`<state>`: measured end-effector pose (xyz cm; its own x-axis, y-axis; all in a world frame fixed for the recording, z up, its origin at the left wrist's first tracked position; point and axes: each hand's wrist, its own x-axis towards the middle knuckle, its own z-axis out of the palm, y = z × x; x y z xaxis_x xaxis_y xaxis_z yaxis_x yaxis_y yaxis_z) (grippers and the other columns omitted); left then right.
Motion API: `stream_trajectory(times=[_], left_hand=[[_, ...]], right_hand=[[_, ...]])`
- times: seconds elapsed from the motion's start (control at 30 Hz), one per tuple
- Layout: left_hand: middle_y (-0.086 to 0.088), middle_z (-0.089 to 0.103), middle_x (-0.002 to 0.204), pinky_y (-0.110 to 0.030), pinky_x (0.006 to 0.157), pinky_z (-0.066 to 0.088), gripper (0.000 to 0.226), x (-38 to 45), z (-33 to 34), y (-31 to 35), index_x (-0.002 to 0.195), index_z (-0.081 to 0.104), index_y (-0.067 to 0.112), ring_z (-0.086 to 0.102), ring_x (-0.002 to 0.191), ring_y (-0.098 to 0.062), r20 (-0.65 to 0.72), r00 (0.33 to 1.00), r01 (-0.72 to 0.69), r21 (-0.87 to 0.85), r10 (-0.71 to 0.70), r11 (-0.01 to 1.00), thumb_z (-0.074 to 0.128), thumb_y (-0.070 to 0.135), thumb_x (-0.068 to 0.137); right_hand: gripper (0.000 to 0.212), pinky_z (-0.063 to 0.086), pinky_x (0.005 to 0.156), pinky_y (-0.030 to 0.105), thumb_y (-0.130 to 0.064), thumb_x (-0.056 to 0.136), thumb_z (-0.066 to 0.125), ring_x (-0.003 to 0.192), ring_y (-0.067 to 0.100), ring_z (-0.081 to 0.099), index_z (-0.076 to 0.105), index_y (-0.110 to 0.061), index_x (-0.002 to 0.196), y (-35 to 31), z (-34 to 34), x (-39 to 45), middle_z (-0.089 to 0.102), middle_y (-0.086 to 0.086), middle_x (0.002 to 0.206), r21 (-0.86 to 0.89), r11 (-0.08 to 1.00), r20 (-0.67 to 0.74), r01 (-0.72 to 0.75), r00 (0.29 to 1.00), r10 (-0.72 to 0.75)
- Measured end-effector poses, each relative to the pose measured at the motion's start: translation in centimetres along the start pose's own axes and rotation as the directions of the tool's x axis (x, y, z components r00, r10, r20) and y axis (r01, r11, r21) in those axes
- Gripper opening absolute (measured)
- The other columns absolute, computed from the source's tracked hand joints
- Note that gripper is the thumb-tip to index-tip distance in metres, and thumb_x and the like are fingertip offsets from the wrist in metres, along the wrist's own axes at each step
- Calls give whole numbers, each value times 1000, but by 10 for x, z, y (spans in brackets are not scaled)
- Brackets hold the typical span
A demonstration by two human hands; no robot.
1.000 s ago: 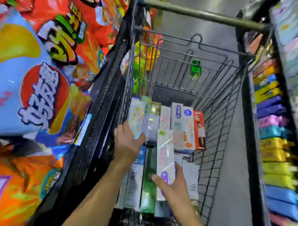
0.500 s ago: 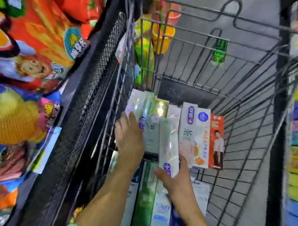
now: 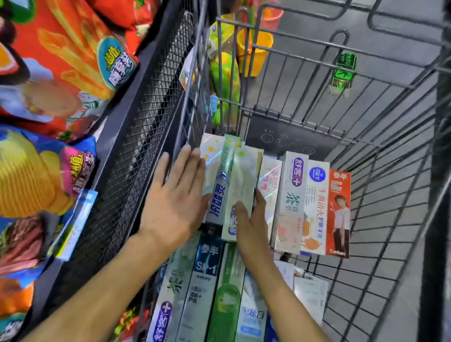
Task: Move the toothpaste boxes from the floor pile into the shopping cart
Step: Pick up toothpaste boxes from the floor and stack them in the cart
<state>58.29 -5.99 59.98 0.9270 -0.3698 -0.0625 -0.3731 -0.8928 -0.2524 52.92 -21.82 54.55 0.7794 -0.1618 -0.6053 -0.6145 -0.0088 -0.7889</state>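
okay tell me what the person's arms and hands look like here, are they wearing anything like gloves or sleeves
Both the left hand and the right hand are bare: no gloves, and no rings, watch or bracelet show on what is visible. Both forearms are uncovered right down to the bottom edge of the picture, so no sleeve is in view now.

Cart: wire shopping cart (image 3: 372,128), toothpaste boxes (image 3: 295,201) lined up inside.
Left hand (image 3: 176,196): fingers straight, flat against the leftmost boxes.
Right hand (image 3: 250,221): grips a pale green box (image 3: 241,180).
Left side: snack bags (image 3: 47,75) on black shelf.
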Motion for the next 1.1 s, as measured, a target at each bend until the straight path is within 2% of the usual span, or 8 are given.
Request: stream_trajectory(times=[0.07, 0.13, 0.33, 0.5, 0.63, 0.87, 0.97, 1.1], left_hand=[[-19, 24, 164, -54, 125, 3, 71, -1, 9, -10, 155, 30, -1, 7, 155, -33, -66, 998, -17, -67, 13, 998, 35, 49, 103], [-21, 24, 163, -53, 125, 11, 72, -2, 21, -12, 153, 32, -4, 9, 155, -36, -80, 997, -25, -160, 12, 987, 40, 48, 103], [-23, 23, 163, -53, 123, 19, 70, -2, 36, -12, 153, 27, -8, 4, 155, -36, -107, 994, -21, -238, -5, 971, 41, 42, 106], [-20, 31, 161, -51, 122, 23, 71, -3, 36, -11, 152, 34, -5, 6, 155, -33, -148, 988, -6, -303, -41, 953, 47, 43, 102], [-23, 32, 159, -53, 121, 25, 71, -3, 39, -12, 152, 34, -6, 6, 155, -35, -180, 984, -56, -310, -1, 949, 48, 43, 102], [-19, 32, 161, -56, 123, 17, 80, -3, 26, -14, 154, 33, 1, 7, 154, -40, -73, 995, -83, -237, 67, 968, 35, 58, 98], [-14, 26, 164, -57, 123, 12, 83, -17, 8, -12, 159, 23, 6, 12, 154, -37, -38, 985, -172, -204, 167, 964, 26, 63, 97], [-16, 50, 150, -55, 115, 22, 83, -36, -41, 19, 147, 48, 5, 44, 141, -36, -61, 923, -383, -248, 380, 890, 33, 62, 89]], right_hand=[[57, 37, 112, 29, -39, 106, 42, 139, 7, 41, 16, -38, 158, -2, 9, 10, 36, -14, 157, -28, 999, 5, 30, 1000, -30], [57, 29, 119, 34, -39, 107, 41, 147, 12, 32, 17, -33, 158, -5, 19, 19, 30, -8, 162, -85, 995, -12, 59, 998, -60], [54, 26, 102, 22, -39, 104, 44, 137, 22, 35, 36, -15, 152, 5, 39, 34, 39, 5, 146, -348, 933, -113, 96, 983, -144], [43, 41, 94, 39, -48, 101, 46, 111, 29, 44, 62, -13, 120, 9, 36, 36, 47, 7, 121, -625, 773, -144, 109, 957, -251], [52, 40, 99, 44, -52, 101, 44, 117, 35, 46, 53, -14, 136, -2, 25, 33, 50, 13, 129, -728, 673, -49, 131, 969, -242], [70, 28, 116, 40, -57, 101, 39, 142, 30, 33, 27, -16, 156, -30, -26, -42, 36, 11, 157, -862, 460, 109, 213, 964, -242], [73, 21, 122, 39, -61, 100, 35, 148, 27, 24, 27, -17, 157, -44, -59, -100, 29, 10, 162, -901, 402, 55, 166, 961, -272], [73, 25, 119, 39, -63, 97, 33, 146, 28, 28, 29, -20, 156, -62, -99, -185, 30, 7, 160, -940, 338, -83, 41, 936, -343]])
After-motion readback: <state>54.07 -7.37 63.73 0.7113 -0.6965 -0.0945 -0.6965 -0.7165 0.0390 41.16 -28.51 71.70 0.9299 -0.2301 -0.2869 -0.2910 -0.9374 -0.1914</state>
